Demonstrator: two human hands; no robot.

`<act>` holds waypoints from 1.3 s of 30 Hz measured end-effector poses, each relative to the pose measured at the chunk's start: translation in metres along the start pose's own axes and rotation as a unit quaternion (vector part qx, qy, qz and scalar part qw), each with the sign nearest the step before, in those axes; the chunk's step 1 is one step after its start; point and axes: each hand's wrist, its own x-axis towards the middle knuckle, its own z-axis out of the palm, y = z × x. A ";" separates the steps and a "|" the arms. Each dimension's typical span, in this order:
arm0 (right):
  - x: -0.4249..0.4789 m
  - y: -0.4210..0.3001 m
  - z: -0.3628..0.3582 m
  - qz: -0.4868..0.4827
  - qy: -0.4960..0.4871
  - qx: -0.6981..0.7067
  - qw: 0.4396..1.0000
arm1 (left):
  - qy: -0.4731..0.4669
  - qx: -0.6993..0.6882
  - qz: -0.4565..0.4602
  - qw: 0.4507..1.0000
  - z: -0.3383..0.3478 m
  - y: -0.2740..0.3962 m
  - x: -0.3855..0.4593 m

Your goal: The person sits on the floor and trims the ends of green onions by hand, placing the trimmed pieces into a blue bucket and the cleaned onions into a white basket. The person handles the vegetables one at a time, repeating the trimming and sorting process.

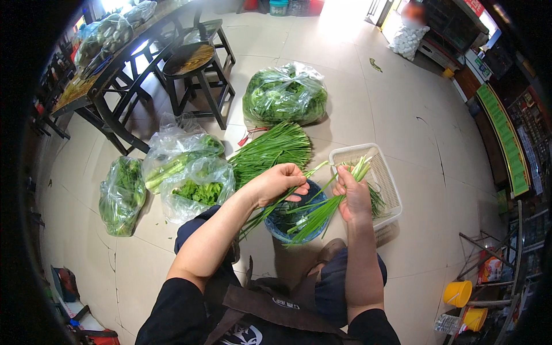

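My left hand [280, 184] pinches a few long green stalks of garlic chives [269, 209] between thumb and fingers. A thicker bunch of garlic chives [324, 212] is gripped in my right hand [356, 196], its pale ends pointing up and its green leaves hanging down to the left. Under both hands stands a round bin [297, 235] with a blue plastic liner. Beyond the left hand lies a large pile of garlic chives [280, 144] on the floor. To the right, partly behind my right hand, is a white plastic basket [390, 183] with some chives in it.
Clear bags of leafy greens [284, 95], celery-like stalks [172, 170], lettuce-like leaves [198, 189] and more greens [123, 196] sit on the tiled floor. A wooden stool [189, 60] and table [92, 84] stand far left. Yellow buckets [458, 293] are at lower right.
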 end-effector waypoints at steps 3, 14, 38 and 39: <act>0.003 0.005 -0.002 -0.016 0.035 0.016 0.999 | 0.024 0.010 0.007 1.000 -0.002 -0.001 0.002; -0.004 0.011 0.008 0.000 0.028 -0.102 0.994 | 0.060 0.007 0.034 0.998 -0.001 -0.004 0.003; -0.015 0.016 0.019 0.059 -0.104 -0.144 0.982 | 0.178 0.178 0.225 0.941 -0.014 0.019 0.004; -0.016 0.015 0.020 0.064 -0.104 -0.149 0.981 | 0.195 0.149 0.243 0.939 -0.019 0.022 0.005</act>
